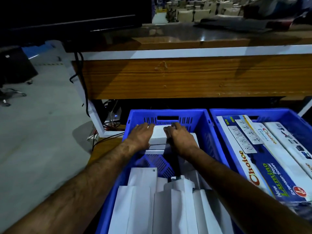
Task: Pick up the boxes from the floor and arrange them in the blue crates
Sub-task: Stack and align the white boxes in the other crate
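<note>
Wooden table (185,78) above, black cables (82,78) hanging.

two crates (166,114) side by side before a table (185,76), boxes (157,135) in both
</note>
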